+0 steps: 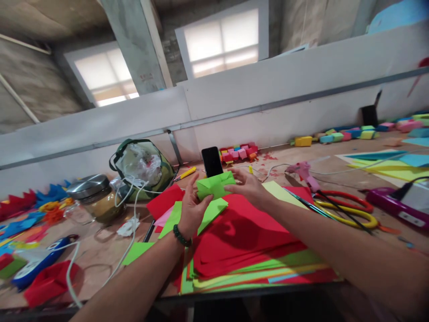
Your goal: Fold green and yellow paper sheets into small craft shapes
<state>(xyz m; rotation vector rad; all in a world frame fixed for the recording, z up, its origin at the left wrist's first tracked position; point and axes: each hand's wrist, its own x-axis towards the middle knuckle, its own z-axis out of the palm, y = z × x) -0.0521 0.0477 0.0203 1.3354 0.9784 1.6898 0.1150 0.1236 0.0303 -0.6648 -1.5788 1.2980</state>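
Pinching opposite ends of a folded bright-green paper rectangle (217, 183) with left hand (193, 210) and right hand (250, 188), stacked red paper sheets (246, 239) below the grip, black rectangular phone (212, 161) just beyond.

Above the grey-railed white partition (234, 91) rose a concrete pillar (134, 44) and two bright, paned windows (204, 39), while a brown worktable (105, 250) stretched along its foot.

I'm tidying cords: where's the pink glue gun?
In the head view, the pink glue gun is right of the right hand, just beyond the scissors.
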